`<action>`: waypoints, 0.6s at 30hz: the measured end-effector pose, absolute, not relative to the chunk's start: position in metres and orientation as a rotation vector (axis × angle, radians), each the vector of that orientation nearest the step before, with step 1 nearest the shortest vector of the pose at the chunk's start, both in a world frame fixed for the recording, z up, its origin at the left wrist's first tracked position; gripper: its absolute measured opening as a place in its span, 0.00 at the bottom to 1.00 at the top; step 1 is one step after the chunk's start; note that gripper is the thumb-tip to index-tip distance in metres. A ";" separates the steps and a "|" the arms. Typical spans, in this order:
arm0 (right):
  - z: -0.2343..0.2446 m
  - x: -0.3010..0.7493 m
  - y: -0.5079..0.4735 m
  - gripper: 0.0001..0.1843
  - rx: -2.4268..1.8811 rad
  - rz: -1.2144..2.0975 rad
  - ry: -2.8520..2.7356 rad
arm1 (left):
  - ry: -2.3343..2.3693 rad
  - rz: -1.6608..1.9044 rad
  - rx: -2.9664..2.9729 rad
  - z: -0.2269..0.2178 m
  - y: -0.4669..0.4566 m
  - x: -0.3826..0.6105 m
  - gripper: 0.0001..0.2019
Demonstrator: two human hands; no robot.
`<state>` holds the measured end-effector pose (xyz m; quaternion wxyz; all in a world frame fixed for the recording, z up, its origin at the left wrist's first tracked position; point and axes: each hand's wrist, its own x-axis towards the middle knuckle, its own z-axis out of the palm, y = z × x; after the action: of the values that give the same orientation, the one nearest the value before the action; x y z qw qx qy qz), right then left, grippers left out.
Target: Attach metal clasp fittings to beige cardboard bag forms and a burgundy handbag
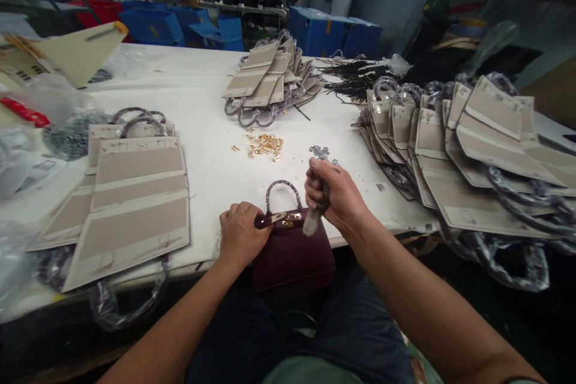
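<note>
A dark burgundy handbag point(294, 258) with a wrapped top handle and gold metal fittings sits at the table's front edge, by my lap. My left hand point(243, 233) is closed at its left side, fingers on a dark strap end point(264, 221) that carries a gold plate. Above the bag's right side, my right hand point(332, 192) is wrapped round a tool with a dark shaft and a pale, blunt lower end point(311, 225). Blur hides the tool's exact kind. Its pale end appears just above or in front of the bag; contact cannot be told.
Small gold metal pieces point(266, 145) lie beyond the bag, with small silver pieces point(320, 151) to their right. Flat beige-lined bag panels with wrapped handles are stacked left point(141, 192), behind point(261, 75) and right point(472, 162). Black strips point(355, 78) lie at the back.
</note>
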<state>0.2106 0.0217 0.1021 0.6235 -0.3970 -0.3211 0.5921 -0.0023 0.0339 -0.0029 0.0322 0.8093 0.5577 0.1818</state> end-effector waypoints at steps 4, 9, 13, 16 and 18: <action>0.084 0.191 0.083 0.22 -0.860 1.577 -0.634 | 1.666 0.588 2.480 -0.002 0.034 -0.001 0.12; 0.047 0.178 0.132 0.18 -0.982 1.788 -0.562 | 1.599 0.556 2.499 -0.002 0.037 -0.001 0.05; 0.028 0.166 0.137 0.16 -1.034 1.931 -0.577 | 1.608 0.520 2.482 -0.002 0.038 0.000 0.06; 0.020 0.160 0.136 0.15 -1.047 1.995 -0.542 | 1.618 0.500 2.478 -0.002 0.038 0.001 0.06; 0.017 0.159 0.138 0.15 -1.064 2.013 -0.518 | 1.621 0.493 2.482 -0.001 0.039 0.002 0.06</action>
<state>0.1585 0.1377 0.0174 0.3923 -0.4192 -0.2041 0.7929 0.0018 0.0389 -0.0014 0.0682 0.8240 0.5381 0.1638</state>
